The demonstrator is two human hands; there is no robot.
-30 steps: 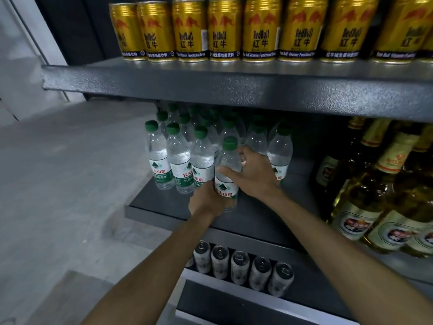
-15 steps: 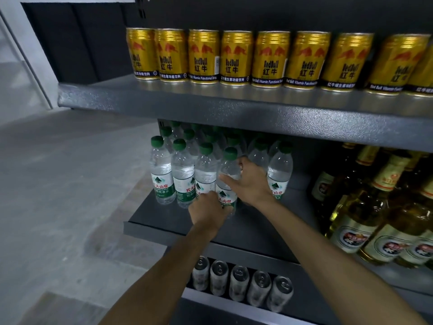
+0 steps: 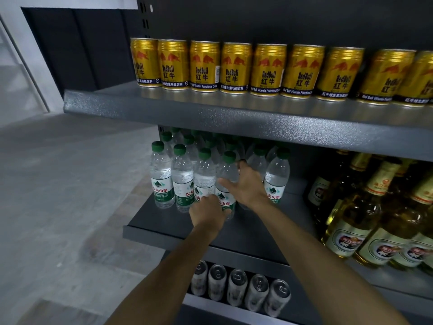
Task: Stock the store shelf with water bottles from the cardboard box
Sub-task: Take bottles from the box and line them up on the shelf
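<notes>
Bottle (image 3: 226,184) pushed back, hands (image 3: 248,186) hiding label

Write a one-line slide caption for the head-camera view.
Both hands, left hand and right hand, grip a green-capped water bottle standing among others on the middle shelf.

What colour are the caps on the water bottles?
Green caps on the clear water bottles, plainest in the head view.

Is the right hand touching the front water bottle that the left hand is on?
Touching. The head view shows the right hand with its thumb laid across the front water bottle, while the left hand grips its lower part.
</notes>
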